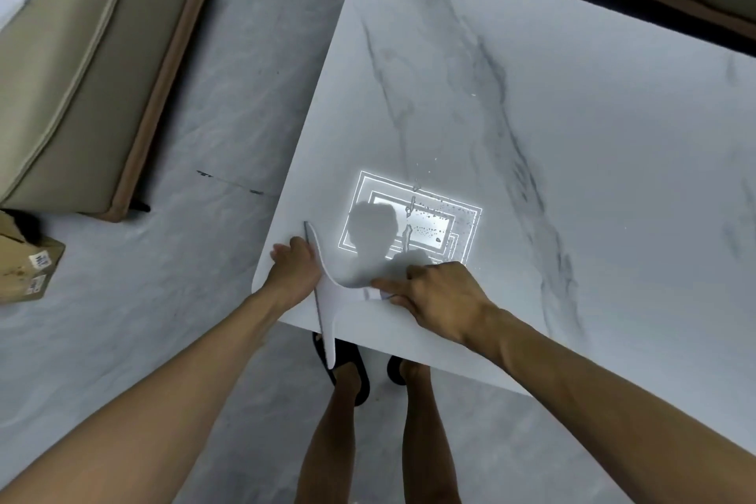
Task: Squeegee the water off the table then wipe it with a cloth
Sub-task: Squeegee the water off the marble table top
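Two bare forearms reach in from the near edge, and below them the person's legs stand in black slippers [346, 365] on the pale floor, right at the near left corner of the marble table [572, 143].

The white squeegee [332, 301] sits on that corner. Its long blade runs near to far beside the table's left edge, and its near end hangs past the near edge, above the slippers. The handle curves off to the right. The right hand [434, 293] grips the end of that handle, fingers curled around it and the forefinger stretched along it toward the blade. The left hand [295, 267] is against the left side of the blade near its far end, thumb out. Its fingers are hidden behind the white plastic, so I cannot tell whether they curl over it or press flat.

Just right of the blade, a ceiling light's reflection shows the water [429, 223] as beads and a few thin streaks on the surface. Further droplets may lie on the duller marble, but they are too faint to confirm.

The job looks to be in its squeegee stage and not finished, since water remains on the top. The wipe has not started, and no cloth is in view. A beige sofa [61, 74] and a cardboard box [25, 267] stand on the floor to the left.
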Demonstrator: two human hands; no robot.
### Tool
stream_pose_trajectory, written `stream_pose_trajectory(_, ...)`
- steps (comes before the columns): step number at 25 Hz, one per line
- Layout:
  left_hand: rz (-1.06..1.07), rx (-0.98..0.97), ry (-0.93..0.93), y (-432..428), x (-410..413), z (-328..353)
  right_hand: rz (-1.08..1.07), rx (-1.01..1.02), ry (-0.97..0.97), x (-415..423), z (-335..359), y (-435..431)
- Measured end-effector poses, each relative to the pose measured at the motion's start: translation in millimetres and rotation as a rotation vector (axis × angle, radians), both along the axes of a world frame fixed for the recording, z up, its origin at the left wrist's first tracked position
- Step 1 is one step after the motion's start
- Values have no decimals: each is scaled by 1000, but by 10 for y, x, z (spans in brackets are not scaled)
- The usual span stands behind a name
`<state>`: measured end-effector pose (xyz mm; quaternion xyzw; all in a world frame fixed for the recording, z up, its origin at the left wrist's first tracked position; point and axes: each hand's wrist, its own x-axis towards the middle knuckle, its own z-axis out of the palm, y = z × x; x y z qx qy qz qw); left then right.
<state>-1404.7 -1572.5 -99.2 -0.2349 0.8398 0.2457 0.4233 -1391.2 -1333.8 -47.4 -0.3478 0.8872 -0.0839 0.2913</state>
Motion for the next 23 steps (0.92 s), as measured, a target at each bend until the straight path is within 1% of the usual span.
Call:
stream_pose_trajectory(2,-12,0,-22,-9,-35,7,-16,7,53,-61,-55,59)
stream_pose_trajectory(5,-31,9,-23,-11,-37,-21,-71,-5,108,-120,-14,628)
stream_pose_trajectory(10,-58,2,-11,6,-41,-8,-213,132,208,-129,267,1602)
stream_pose_trajectory(13,-60,16,-11,23,-53,13,-261,161,210,-87,480,1844)
stream_pose_trajectory(16,-97,13,10,80,-31,23,-233,79,200,-50,503,1594)
stream_pose_trajectory(19,-101,-90,12,102,-54,27,-130,-46,185,-18,236,930)
stream_pose_trajectory(21,-92,-116,15,93,-69,28,-55,-61,194,51,52,539)
stream_pose_trajectory(23,-95,-121,2,99,-69,23,-27,-38,185,85,-39,460)
